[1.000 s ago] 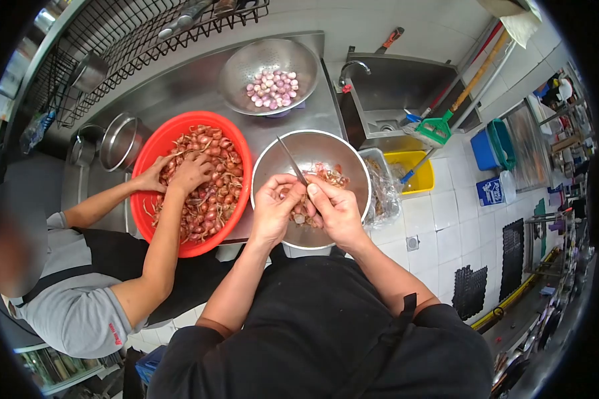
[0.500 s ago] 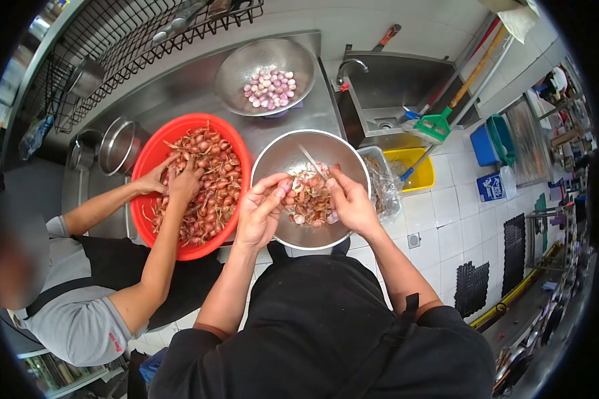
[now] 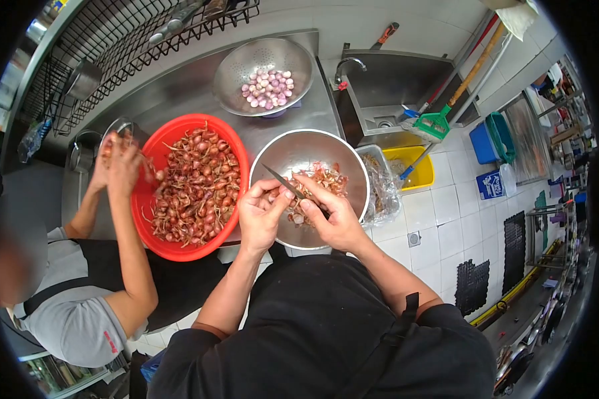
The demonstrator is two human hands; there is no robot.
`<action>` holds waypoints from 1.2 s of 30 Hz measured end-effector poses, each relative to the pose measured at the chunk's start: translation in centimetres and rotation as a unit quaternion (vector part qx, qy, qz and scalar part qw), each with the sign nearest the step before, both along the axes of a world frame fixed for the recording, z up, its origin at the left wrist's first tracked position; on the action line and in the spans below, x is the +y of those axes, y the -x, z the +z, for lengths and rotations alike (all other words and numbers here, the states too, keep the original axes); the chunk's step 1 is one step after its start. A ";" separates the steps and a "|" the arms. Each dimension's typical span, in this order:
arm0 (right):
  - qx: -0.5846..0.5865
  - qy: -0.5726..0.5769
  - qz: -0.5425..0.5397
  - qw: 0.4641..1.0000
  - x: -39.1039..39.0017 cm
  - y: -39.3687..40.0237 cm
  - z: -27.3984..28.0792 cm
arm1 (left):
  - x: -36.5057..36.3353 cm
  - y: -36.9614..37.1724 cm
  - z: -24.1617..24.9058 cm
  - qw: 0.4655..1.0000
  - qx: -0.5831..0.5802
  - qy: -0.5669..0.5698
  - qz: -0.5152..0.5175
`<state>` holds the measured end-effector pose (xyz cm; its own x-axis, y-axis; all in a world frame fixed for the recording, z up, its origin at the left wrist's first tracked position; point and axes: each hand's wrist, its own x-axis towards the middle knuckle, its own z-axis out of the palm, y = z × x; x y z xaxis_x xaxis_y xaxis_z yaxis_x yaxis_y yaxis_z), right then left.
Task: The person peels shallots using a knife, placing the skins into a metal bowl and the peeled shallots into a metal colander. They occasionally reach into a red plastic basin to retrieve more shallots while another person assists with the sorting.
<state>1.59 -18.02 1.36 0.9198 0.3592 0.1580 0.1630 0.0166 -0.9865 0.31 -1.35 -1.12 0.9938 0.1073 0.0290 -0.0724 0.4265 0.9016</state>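
Note:
My left hand (image 3: 258,216) is closed around a small pinkish shallot (image 3: 283,193), mostly covered by the fingers, at the near left of a steel bowl (image 3: 289,147). In my right hand (image 3: 336,216) is a small knife (image 3: 281,177), its dark blade slanting up and left across the shallot. Reddish-brown skins and trimmings (image 3: 327,178) lie in the bowl below both hands. Left of the bowl, a red tub (image 3: 241,149) holds many unpeeled shallots (image 3: 203,179). Behind, a perforated steel colander (image 3: 226,78) contains peeled purple-white shallots (image 3: 267,89).
A co-worker's hands (image 3: 120,163), blurred, are raised over the tub's left edge with shallots. Right of the bowl sit a clear plastic-lined container (image 3: 383,193) and a yellow bin (image 3: 424,171). A sink (image 3: 386,100) stands at the back right.
The knife has swung from above the bowl's middle to the shallot at my left fingers; my right hand turned and shifted left. The co-worker's hands lifted from the shallots toward the tub's left edge.

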 end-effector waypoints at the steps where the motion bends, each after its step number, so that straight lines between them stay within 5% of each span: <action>1: 0.022 0.005 0.016 1.000 -0.1 0.0 0.3 | 0.1 0.0 -0.1 1.000 0.001 -0.022 0.000; 8: -0.016 -0.056 -0.048 0.997 0.7 -0.3 -0.7 | -1.3 0.7 0.8 0.986 -0.085 -0.134 0.046; 9: 0.101 -0.093 -0.025 0.990 0.2 -0.5 -0.7 | -1.2 0.5 0.8 0.986 -0.085 -0.134 0.046; 11: 0.215 -0.127 0.000 0.968 -0.5 -0.8 -0.4 | -0.8 0.2 0.5 0.997 -0.006 0.073 -0.002; 14: 0.265 -0.131 0.005 0.955 -0.9 -1.3 0.2 | 0.6 -0.2 -0.3 0.983 0.049 0.172 -0.043; 18: 0.126 0.011 -0.081 0.989 -1.8 -2.2 -2.8 | 1.3 0.0 -1.2 0.969 0.037 0.236 -0.061; 20: 0.023 0.234 -0.060 0.970 -2.1 -2.5 -3.0 | 1.4 0.2 -1.6 0.970 0.033 0.232 -0.059; 22: 0.050 0.238 -0.058 0.968 -1.6 -1.7 -1.9 | 1.1 0.3 -1.0 0.971 0.030 0.229 -0.061; 25: 0.125 -0.024 -0.003 0.992 -0.7 -0.1 0.3 | 0.8 0.5 -0.3 0.984 0.050 0.170 -0.018; 36: -0.023 -0.030 0.013 0.999 0.7 0.7 0.9 | 0.2 0.7 -0.2 0.993 -0.039 0.109 0.008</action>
